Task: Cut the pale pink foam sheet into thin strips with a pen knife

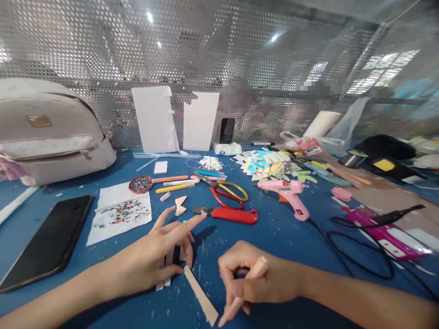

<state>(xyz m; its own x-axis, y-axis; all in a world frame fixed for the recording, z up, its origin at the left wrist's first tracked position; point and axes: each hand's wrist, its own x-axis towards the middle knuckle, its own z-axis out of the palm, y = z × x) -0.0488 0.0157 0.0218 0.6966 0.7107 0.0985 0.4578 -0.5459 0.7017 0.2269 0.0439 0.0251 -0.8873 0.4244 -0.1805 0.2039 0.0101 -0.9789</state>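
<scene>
Beige in colour, a narrow flat strip (201, 296) lies on the blue tabletop (288, 246) between the hands, its long axis slanting from the left fingertips toward the wearer and to the right. Of the two, the left hand (154, 251) is nearer the far end: its fingers are spread above paler strips (168, 274), with the thumb and one fingertip meeting at that end; whether they pinch or merely rest there cannot be told. The right hand (270, 279) is curled closed around what appears to be a peach-coloured pen (256, 270), close in tone to the fingers, its lower tip just beside the strip's near end. Relative to the hands, the strip thus lies to the right of the left thumb and to the left of the right hand. Beyond them rests a red-handled cutter (235, 215).
</scene>
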